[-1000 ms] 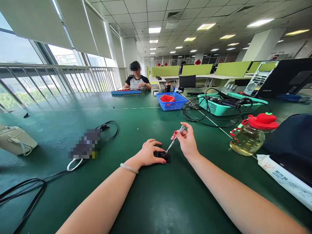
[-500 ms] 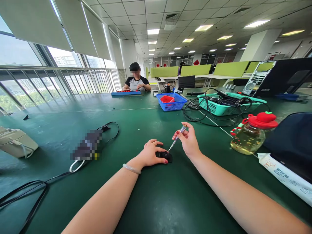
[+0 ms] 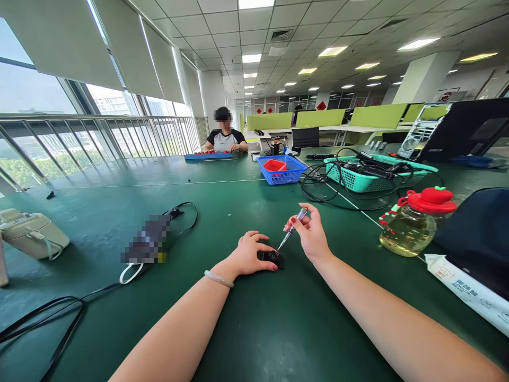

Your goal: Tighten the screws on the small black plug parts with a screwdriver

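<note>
A small black block-shaped part (image 3: pixel 274 258) lies on the green tabletop (image 3: pixel 254 329) in front of me. My left hand (image 3: pixel 251 254) grips its left side between thumb and fingers and keeps it against the table. In my right hand (image 3: pixel 312 233) is a screwdriver (image 3: pixel 291 229) with a clear handle and thin metal shaft. The screwdriver leans to the right, its tip touching or just above the top of the black part. What lies under the tip is too small to make out.
Further off stand a blue basket (image 3: pixel 292 174) with a red tray (image 3: pixel 275 165) and a green basket (image 3: pixel 358 183) of black cables. A red-lidded bottle (image 3: pixel 411 233) and a white packet (image 3: pixel 469 289) are at right. A strapped dark pouch (image 3: pixel 149 239) lies left. Another person (image 3: pixel 225 138) sits opposite.
The whole view has shifted slightly down and to the right. Both hands, the screwdriver and the black part keep nearly the same positions relative to each other.
</note>
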`<state>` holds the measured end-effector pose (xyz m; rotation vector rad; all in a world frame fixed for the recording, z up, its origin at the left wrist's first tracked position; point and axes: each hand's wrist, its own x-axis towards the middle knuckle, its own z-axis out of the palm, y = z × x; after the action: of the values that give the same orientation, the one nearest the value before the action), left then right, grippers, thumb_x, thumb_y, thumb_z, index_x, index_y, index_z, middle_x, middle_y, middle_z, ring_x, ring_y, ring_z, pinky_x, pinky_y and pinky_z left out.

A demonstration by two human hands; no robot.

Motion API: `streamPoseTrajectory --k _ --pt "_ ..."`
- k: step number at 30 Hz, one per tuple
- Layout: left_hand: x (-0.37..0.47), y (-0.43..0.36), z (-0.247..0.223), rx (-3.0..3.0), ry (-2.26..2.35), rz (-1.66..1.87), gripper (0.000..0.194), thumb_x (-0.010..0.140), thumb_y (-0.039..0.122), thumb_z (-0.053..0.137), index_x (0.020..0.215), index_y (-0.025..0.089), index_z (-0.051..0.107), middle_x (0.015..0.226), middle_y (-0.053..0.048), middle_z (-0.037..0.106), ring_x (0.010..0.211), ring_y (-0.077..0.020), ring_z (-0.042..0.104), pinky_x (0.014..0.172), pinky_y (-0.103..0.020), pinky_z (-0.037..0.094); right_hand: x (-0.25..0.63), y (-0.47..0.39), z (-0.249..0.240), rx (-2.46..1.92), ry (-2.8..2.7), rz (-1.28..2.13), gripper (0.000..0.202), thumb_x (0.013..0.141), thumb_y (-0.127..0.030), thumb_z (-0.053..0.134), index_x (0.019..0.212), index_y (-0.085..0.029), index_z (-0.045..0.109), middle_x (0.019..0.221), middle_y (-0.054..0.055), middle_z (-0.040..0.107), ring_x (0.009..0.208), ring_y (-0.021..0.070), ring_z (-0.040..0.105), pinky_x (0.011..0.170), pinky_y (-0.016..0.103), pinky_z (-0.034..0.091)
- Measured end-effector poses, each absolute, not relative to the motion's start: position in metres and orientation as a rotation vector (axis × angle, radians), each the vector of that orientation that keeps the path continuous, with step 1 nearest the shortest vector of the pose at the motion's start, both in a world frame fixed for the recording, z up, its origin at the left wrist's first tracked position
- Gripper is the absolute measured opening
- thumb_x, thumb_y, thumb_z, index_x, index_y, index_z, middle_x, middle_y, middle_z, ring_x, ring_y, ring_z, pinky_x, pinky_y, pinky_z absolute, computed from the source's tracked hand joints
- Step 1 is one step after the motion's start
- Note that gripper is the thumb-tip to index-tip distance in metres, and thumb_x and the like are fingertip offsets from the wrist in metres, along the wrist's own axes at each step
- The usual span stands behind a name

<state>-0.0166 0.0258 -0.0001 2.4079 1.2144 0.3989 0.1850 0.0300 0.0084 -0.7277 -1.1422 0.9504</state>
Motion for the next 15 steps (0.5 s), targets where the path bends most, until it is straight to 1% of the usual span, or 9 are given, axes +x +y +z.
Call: streamPoseTrajectory --k 7,12,15 --pt "-0.0177 0.0254 -0.0009 2.396 1.221 0.413 0.051 0.064 0.060 0.077 0.110 0.038 0.072 0.137 -0.004 0.055 0.139 -0.0369 0.028 0.115 -0.056 0.022 0.1821 0.0312 0.0073 -0.689 -1.134 0.985 0.048 0.078 -0.042 0.073 0.114 -0.029 0.043 0.072 -0.008 0.061 0.062 0.0150 0.064 0.070 0.038 0.055" --pt "-0.0177 0.0240 0.0005 2.386 1.233 0.408 0.051 0.063 0.058 0.079 0.110 0.039 0.072 0.137 -0.003 0.056 0.138 -0.0370 0.029 0.114 -0.057 0.023 0.1802 0.0316 0.0086 -0.684 -1.181 1.001 0.048 0.079 -0.043 0.072 0.114 -0.029 0.043 0.072 -0.007 0.062 0.061 0.0149 0.063 0.069 0.037 0.054" --pt "-0.0167 0.0230 0.0034 2.372 1.249 0.404 0.051 0.063 0.057 0.079 0.109 0.038 0.073 0.137 -0.003 0.055 0.138 -0.0369 0.029 0.114 -0.056 0.023 0.1804 0.0301 0.0105 -0.682 -1.237 0.999 0.046 0.082 -0.047 0.068 0.117 -0.029 0.043 0.073 -0.006 0.061 0.063 0.0159 0.064 0.070 0.038 0.054"
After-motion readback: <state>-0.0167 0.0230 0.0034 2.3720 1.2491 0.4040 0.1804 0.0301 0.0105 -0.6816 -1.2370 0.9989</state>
